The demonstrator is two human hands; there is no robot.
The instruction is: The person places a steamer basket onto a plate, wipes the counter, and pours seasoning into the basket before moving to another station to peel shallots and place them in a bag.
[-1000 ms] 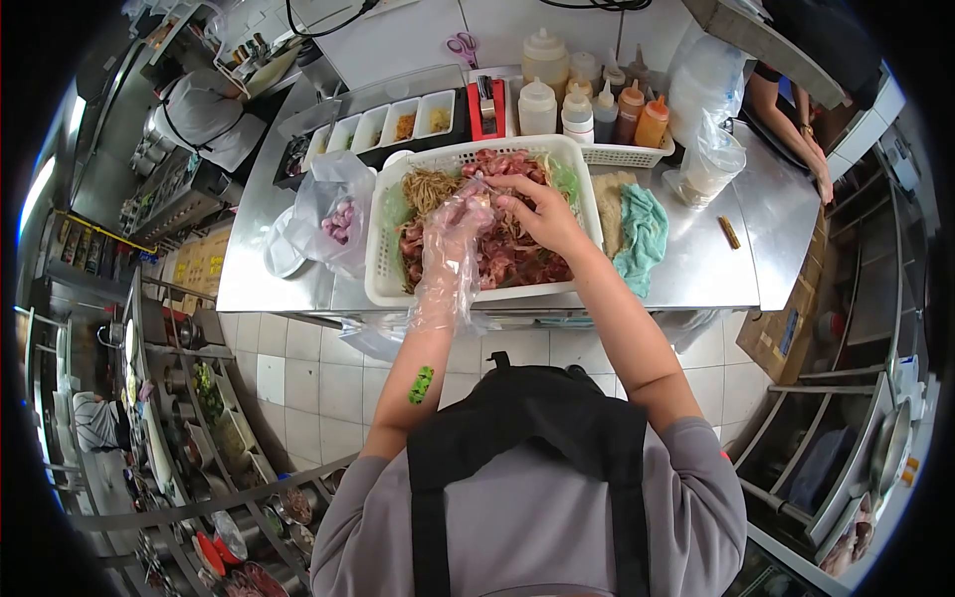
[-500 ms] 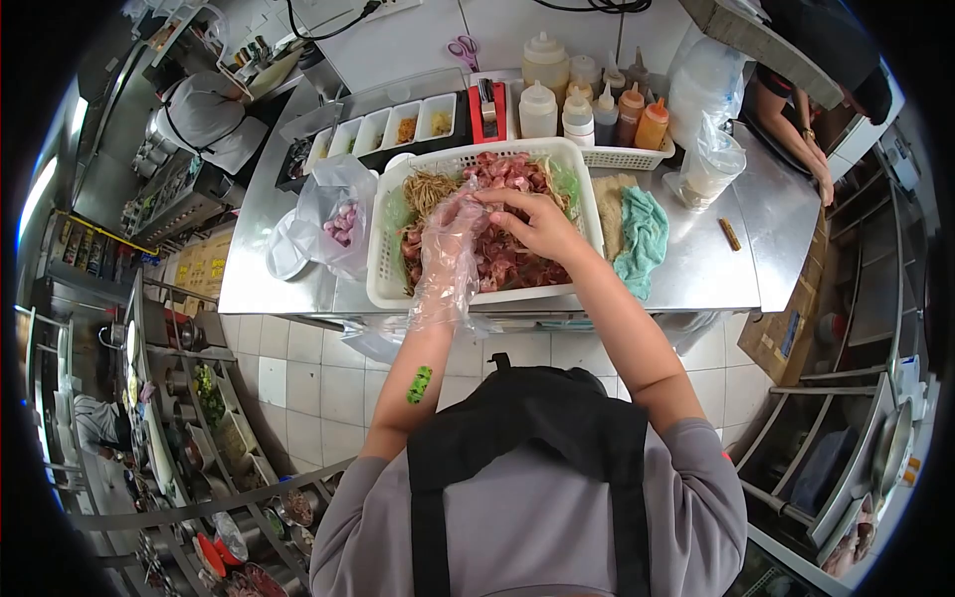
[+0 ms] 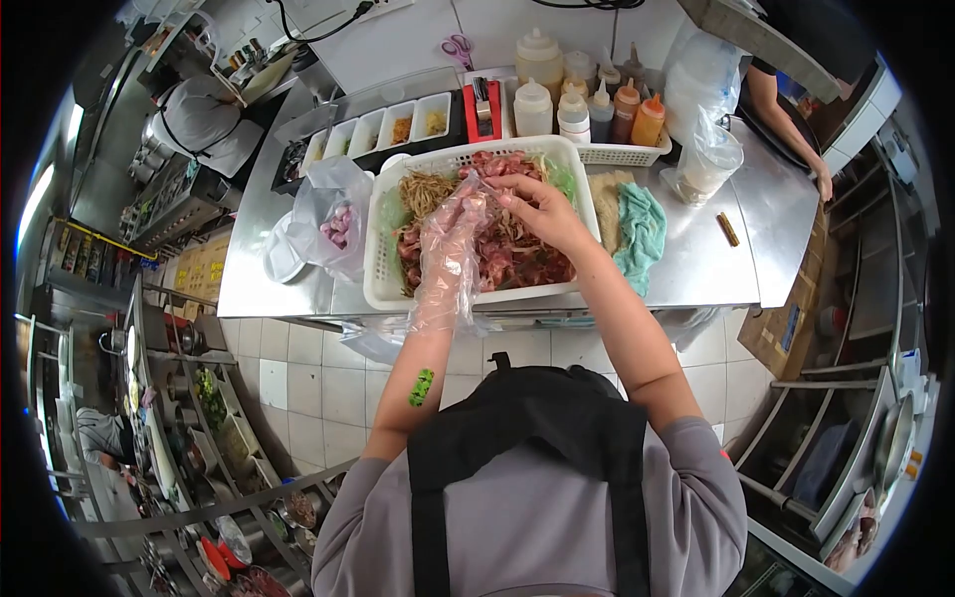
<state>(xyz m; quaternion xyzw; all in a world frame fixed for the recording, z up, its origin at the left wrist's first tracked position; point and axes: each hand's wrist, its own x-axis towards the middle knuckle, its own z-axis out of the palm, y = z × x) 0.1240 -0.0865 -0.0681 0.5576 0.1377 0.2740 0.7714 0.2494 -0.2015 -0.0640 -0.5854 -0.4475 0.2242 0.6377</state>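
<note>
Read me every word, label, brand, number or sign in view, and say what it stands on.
No text is readable.
Green patch on the left forearm: dark marks, too blurred.
Yellow panel at far left: marks too small.
Brown board at right: blue mark, too blurred.

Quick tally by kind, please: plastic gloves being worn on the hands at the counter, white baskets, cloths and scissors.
Plastic glove: 1, on the left hand
White baskets: 2, large basket and small basket
Cloths: 2, teal cloth and tan cloth
Scissors: 1
Total: 6
</note>
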